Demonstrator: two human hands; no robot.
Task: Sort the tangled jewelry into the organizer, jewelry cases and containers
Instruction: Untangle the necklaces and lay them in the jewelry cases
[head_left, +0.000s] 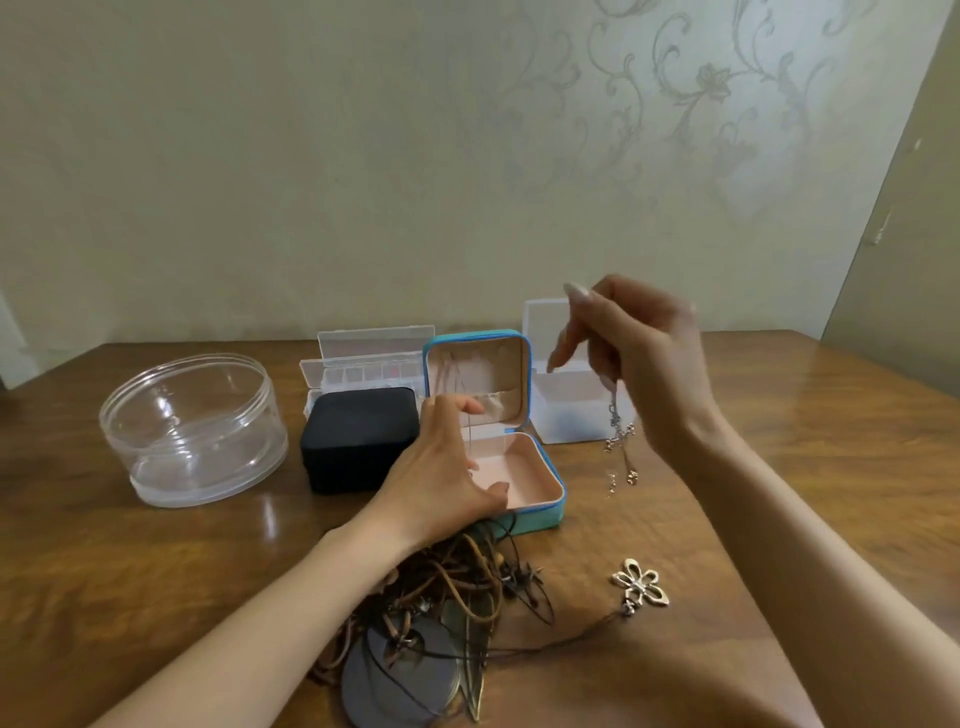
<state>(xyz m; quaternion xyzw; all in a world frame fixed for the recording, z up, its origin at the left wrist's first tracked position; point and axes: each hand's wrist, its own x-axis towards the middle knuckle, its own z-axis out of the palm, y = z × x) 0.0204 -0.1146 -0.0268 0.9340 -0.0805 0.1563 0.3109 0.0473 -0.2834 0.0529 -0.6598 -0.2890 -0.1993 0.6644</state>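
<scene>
r hand (644, 358) grip pinches dangling chain (619, 434); l hand (441, 467) curled at open teal case (540, 501), grip unclear.

No readable text, labels, brands or numbers appear on anything in view.

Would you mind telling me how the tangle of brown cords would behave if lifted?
Probably floppy: the cords lie in loose loops. Likely to come up as one clump, since strands cross each other, and the flower pendant on its cord may drag along.
</scene>
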